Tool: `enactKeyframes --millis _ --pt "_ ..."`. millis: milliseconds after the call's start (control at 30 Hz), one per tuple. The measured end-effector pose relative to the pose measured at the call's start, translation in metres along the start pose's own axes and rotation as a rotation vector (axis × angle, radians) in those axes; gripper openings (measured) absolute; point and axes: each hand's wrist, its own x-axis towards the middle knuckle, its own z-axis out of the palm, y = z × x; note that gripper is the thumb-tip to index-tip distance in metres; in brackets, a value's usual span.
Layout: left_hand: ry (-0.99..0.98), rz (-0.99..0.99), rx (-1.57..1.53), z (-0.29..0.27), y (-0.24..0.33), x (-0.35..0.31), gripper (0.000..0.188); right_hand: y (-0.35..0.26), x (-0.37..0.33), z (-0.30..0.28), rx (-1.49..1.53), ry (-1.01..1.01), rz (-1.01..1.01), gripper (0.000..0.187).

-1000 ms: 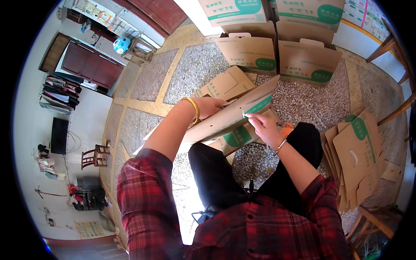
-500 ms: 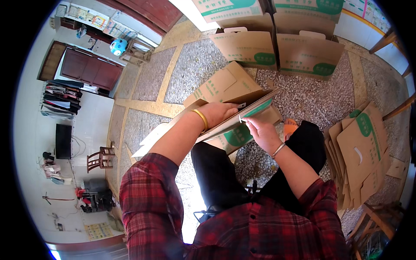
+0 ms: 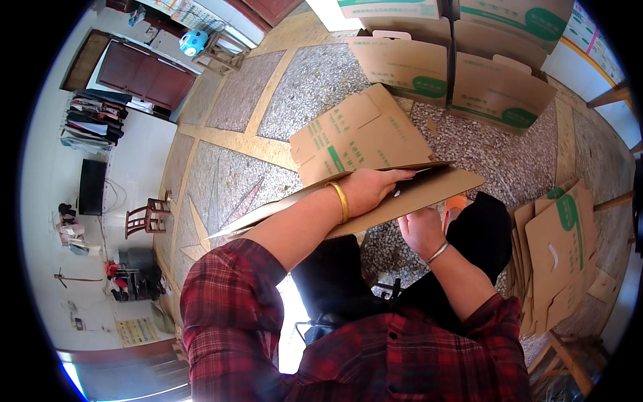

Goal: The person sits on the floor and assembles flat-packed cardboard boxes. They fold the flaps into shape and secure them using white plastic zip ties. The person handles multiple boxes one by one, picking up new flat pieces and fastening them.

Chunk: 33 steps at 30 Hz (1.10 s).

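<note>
The left hand has its fingers clamped over the top of a flat box held above the lap, and the right hand is under it, but I cannot tell how those fingers sit. The box is long and bendy, so its far end could sag or slip out. It might then drop on the floor by the other box.
</note>
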Motion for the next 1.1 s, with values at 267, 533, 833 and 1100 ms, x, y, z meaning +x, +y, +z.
enactKeyframes --millis 267,533,833,1100 --pt "0.105 0.116 0.045 0.012 -0.033 -0.017 0.03 -0.016 0.004 0.004 -0.007 0.025 -0.067 0.019" --pt "0.044 0.146 0.123 0.019 -0.028 -0.035 0.023 -0.032 -0.007 -0.006 -0.143 -0.068 -0.094 0.036" --pt "0.069 0.148 0.202 0.027 -0.029 -0.044 0.022 -0.045 -0.012 -0.002 -0.239 -0.159 -0.024 0.03" --pt "-0.043 0.09 0.446 0.03 -0.026 -0.041 0.019 -0.052 -0.013 0.001 -0.281 -0.145 0.015 0.017"
